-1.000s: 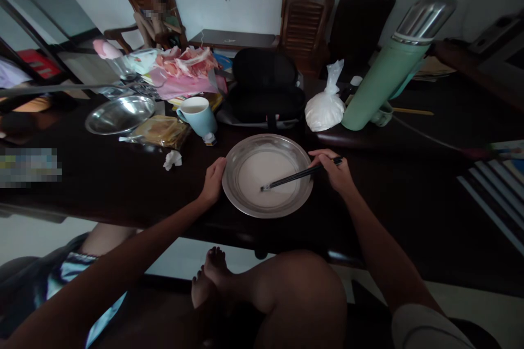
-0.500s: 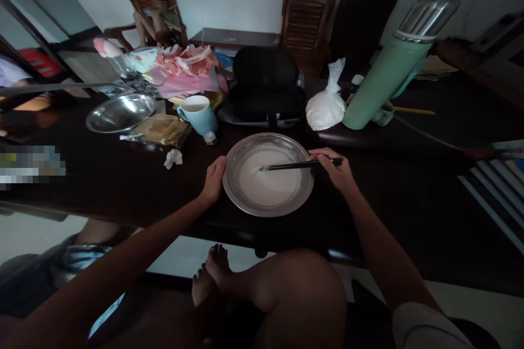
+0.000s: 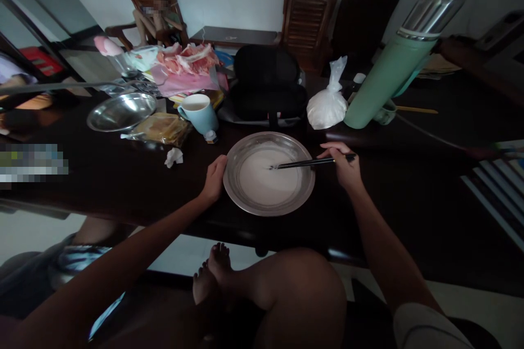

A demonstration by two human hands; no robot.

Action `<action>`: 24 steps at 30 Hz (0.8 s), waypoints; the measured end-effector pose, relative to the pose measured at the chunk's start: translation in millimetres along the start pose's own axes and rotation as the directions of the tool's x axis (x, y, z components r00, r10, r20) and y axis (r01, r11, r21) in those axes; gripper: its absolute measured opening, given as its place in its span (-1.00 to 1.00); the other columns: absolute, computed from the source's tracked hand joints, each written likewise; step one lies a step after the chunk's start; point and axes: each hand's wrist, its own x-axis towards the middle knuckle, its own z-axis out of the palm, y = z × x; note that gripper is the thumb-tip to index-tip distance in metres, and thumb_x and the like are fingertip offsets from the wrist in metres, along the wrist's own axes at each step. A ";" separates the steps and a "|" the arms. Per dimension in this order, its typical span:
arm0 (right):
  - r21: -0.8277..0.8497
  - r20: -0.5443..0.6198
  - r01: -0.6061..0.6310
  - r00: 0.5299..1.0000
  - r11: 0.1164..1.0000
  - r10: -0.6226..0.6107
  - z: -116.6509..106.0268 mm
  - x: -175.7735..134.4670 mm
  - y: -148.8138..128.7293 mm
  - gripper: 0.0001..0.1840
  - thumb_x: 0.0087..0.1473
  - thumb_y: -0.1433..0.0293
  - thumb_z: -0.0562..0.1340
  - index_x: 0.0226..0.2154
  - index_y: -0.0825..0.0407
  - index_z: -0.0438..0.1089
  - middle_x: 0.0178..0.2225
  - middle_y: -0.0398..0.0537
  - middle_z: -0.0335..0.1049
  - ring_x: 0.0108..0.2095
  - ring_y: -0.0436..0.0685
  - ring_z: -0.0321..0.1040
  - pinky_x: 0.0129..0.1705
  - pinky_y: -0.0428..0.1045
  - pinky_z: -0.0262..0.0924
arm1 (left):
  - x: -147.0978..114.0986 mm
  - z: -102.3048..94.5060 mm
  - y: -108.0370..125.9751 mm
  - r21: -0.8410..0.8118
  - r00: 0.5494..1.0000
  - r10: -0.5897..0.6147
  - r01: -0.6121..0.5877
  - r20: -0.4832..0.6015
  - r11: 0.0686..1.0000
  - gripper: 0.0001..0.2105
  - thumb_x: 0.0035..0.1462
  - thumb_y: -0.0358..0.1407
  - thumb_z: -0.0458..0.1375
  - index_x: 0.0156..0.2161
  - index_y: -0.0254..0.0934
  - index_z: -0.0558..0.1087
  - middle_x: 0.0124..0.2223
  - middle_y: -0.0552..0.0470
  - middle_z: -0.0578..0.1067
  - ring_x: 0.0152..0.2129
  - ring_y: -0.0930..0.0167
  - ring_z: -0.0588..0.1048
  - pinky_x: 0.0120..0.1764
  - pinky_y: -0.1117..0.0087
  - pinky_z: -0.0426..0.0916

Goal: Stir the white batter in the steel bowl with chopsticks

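Observation:
A wide metal bowl [image 3: 269,210] stands on the dark table in front of me, holding a milky white liquid [image 3: 266,182]. My left hand [image 3: 213,179] is closed on the bowl's left rim, its fingers partly hidden under the edge. In my right hand [image 3: 344,164], to the right of the bowl, I grip black chopsticks [image 3: 305,163]. They slant across the right rim, with their tips at the surface of the liquid near the middle.
Behind the bowl are a black open case [image 3: 266,84], a blue mug [image 3: 200,114], a tied bag of white powder [image 3: 326,109] and a green thermos [image 3: 388,76]. An empty metal dish [image 3: 121,113] lies left. A person [image 3: 158,16] sits on a far chair.
My right hand has moved right, away from the bowl's rim, drawing the chopstick tips slightly right through the liquid. My left hand keeps its hold on the bowl.

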 end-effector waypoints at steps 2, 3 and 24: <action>0.029 -0.024 -0.002 1.000 1.000 0.002 -1.4 0.9 2.1 -0.69 0.19 0.10 0.21 -0.25 -0.06 0.55 -0.54 -0.15 0.51 -0.47 0.11 0.46 -0.31 0.05 0.34 | -0.3 0.2 0.9 0.003 1.000 0.000 0.000 -0.001 1.000 -0.57 0.17 -0.02 0.16 -0.57 -0.21 0.17 -0.53 0.13 0.13 -0.54 0.44 0.12 -0.52 0.44 0.11; 0.040 -0.003 -0.008 1.000 0.999 0.008 -0.7 0.6 2.7 -0.68 0.19 0.09 0.21 -0.25 -0.06 0.55 -0.56 -0.16 0.50 -0.49 0.11 0.45 -0.32 0.05 0.34 | -0.4 0.4 1.7 0.005 1.000 -0.008 0.008 -0.002 1.000 -0.57 0.17 -0.03 0.16 -0.57 -0.21 0.17 -0.53 0.13 0.13 -0.54 0.44 0.12 -0.53 0.44 0.11; 0.039 0.007 0.014 1.000 0.999 -0.014 -0.1 0.7 3.0 -0.70 0.20 0.11 0.23 -0.17 -0.09 0.56 -0.47 -0.15 0.56 -0.40 0.10 0.49 -0.23 0.04 0.35 | -0.2 0.9 1.5 -0.016 1.000 -0.022 0.022 -0.017 1.000 -0.61 0.25 -0.16 0.13 -0.57 -0.23 0.20 -0.54 0.16 0.16 -0.56 0.46 0.15 -0.51 0.45 0.14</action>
